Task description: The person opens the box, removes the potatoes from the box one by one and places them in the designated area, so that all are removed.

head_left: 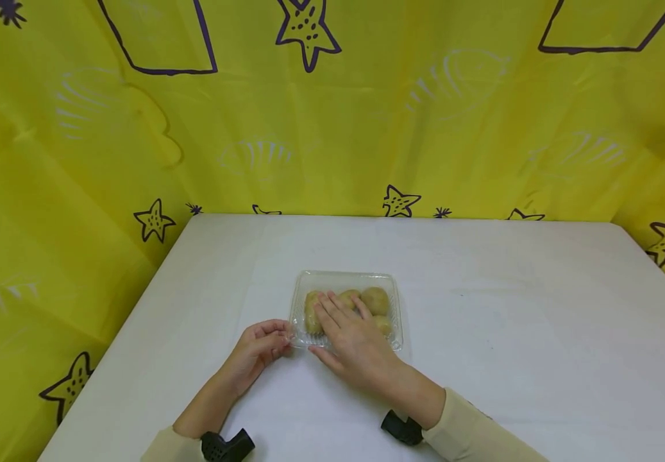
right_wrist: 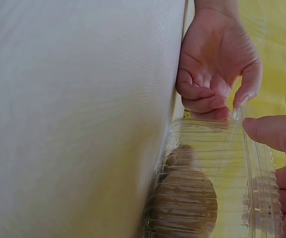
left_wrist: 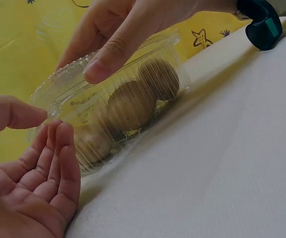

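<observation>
A clear plastic clamshell box stands on the white table with its lid down. Inside lie several potatoes, round and tan, seen through the ribbed wall in both wrist views. My left hand is at the box's near left corner, pinching the rim there between thumb and fingers. Across the top of the lid lies my right hand, its fingers stretched out and spread. In the left wrist view the right thumb touches the lid's edge. Part of the potatoes is hidden under the right hand.
The white table extends around the box on all sides. A yellow curtain with starfish drawings hangs behind and beside it. Each wrist carries a black camera mount, the left one and the right one.
</observation>
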Action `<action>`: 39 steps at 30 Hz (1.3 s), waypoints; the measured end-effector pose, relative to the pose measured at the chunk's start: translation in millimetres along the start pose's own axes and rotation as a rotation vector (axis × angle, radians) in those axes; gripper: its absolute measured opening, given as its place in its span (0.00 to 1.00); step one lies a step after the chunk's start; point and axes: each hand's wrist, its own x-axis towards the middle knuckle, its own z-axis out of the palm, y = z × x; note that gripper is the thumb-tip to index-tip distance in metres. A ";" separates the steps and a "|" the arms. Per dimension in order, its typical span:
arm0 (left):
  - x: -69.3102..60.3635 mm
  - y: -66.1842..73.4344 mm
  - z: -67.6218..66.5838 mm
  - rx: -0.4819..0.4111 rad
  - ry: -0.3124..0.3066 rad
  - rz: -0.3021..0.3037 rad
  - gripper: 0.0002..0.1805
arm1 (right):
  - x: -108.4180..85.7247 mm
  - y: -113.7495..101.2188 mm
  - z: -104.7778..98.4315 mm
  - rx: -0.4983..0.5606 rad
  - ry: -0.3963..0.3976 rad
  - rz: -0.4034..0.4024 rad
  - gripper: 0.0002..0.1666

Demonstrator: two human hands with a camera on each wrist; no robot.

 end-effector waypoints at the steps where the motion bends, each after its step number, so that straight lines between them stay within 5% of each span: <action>1: 0.1 0.0 -0.3 0.007 -0.012 -0.001 0.08 | 0.1 0.0 0.3 -0.002 0.000 0.001 0.36; 9: -0.4 0.6 -0.8 0.048 -0.063 0.000 0.07 | 0.5 -0.5 0.5 0.003 -0.010 0.005 0.37; 21: -0.6 -2.6 3.4 0.134 -0.035 0.031 0.04 | -0.6 -1.3 1.7 0.009 0.040 -0.001 0.35; 39: 1.2 -2.6 0.7 0.107 -0.049 0.022 0.06 | -4.1 5.8 -2.4 0.043 0.076 -0.059 0.34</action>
